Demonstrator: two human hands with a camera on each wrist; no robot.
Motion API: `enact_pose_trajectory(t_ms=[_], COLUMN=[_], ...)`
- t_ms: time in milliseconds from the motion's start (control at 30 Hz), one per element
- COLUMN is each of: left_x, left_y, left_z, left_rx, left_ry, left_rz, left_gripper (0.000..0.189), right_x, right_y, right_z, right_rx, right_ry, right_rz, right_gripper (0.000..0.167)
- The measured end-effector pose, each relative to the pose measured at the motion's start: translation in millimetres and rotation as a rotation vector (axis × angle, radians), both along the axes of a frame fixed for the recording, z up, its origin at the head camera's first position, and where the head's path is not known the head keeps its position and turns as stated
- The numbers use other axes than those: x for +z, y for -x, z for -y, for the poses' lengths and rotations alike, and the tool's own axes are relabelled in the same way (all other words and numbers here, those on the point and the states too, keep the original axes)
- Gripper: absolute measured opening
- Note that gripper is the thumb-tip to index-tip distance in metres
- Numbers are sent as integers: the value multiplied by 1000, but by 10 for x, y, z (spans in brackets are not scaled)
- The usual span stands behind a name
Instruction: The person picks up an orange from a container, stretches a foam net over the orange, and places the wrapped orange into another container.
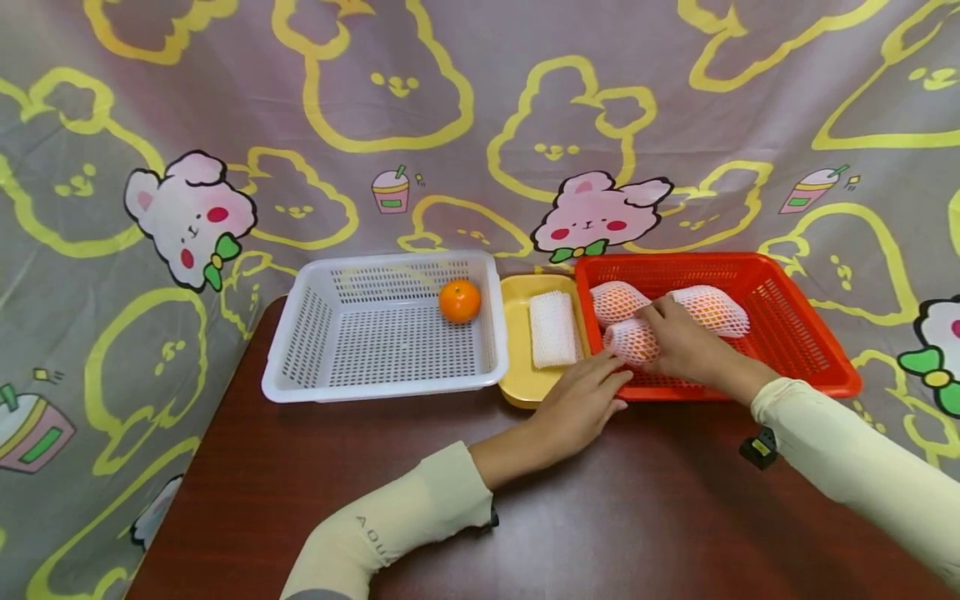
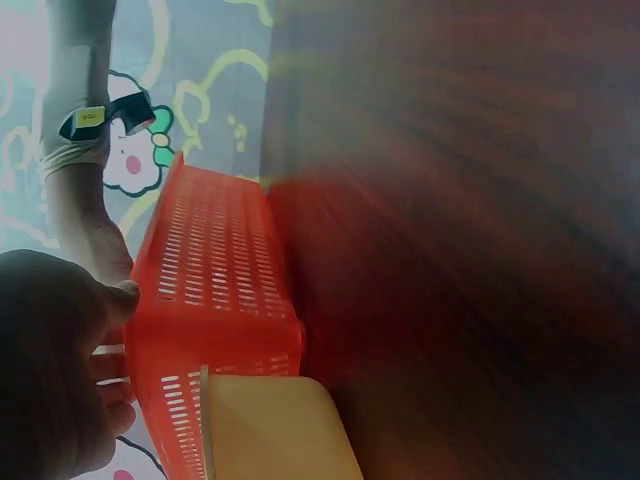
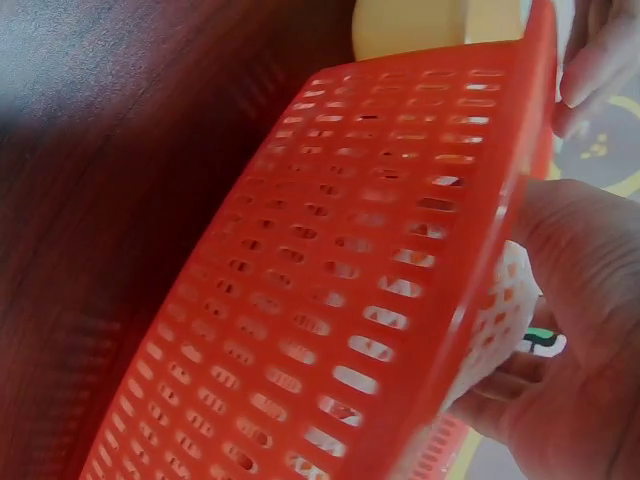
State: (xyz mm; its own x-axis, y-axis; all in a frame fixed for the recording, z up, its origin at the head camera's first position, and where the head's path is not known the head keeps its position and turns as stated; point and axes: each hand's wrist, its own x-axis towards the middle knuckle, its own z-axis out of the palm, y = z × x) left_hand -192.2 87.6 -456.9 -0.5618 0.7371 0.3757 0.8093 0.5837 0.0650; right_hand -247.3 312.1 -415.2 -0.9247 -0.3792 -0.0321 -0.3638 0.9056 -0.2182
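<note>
My right hand (image 1: 682,343) grips an orange fruit in a white foam net (image 1: 628,343) at the left end of the red basket (image 1: 690,393). My left hand (image 1: 573,408) is at the basket's front left corner, its fingers loosely extended and its fingertips close by the netted fruit. In the left wrist view, the left fingers (image 2: 112,390) lie at the basket's rim. Two more netted fruits (image 1: 617,302) lie in the red basket, one behind my right hand. The right wrist view shows the netting (image 3: 500,310) just inside the rim, partly hidden by the hand.
Left of the red basket stands a yellow tray (image 1: 517,362) with a white foam net sleeve (image 1: 553,329) in it. Further left, a white basket (image 1: 382,387) holds a bare orange (image 1: 460,301). All stand on a dark wooden table (image 1: 600,517) against a patterned curtain (image 1: 465,225).
</note>
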Motion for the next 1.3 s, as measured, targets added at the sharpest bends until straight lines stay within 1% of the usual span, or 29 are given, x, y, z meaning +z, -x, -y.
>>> enact_pose_trajectory(t_ms=[133, 200, 300, 467, 633, 733, 867, 1067, 1300], left_x=[-4, 4, 17, 26, 27, 14, -12, -66, -83], left_y=[47, 58, 68, 77, 82, 85, 86, 82, 88], left_z=[-32, -41, -43, -32, -22, -17, -13, -15, -11], left_rx=[-43, -57, -67, -73, -72, -75, -78, -78, -78], left_ry=[99, 148, 185, 208, 195, 181, 159, 135, 107], left_rz=[-65, -86, -89, -77, -77, -81, -104, -134, -131], left_gripper=[39, 38, 39, 40, 41, 41, 41, 42, 42], right_x=[-77, -109, -143, -175, -187, -193, -192, -194, -198], right_y=[34, 46, 64, 94, 107, 90, 63, 61, 70], right_z=[-5, -12, -21, -31, -17, -5, 0, -15, -25], right_rx=[16, 30, 47, 48, 52, 36, 18, 33, 52], right_ry=[-21, -30, -36, -36, -49, -37, -18, -23, -20], right_rz=[36, 32, 17, -8, -47, -38, -30, -60, -79], right_gripper=[79, 79, 78, 76, 74, 72, 72, 74, 75])
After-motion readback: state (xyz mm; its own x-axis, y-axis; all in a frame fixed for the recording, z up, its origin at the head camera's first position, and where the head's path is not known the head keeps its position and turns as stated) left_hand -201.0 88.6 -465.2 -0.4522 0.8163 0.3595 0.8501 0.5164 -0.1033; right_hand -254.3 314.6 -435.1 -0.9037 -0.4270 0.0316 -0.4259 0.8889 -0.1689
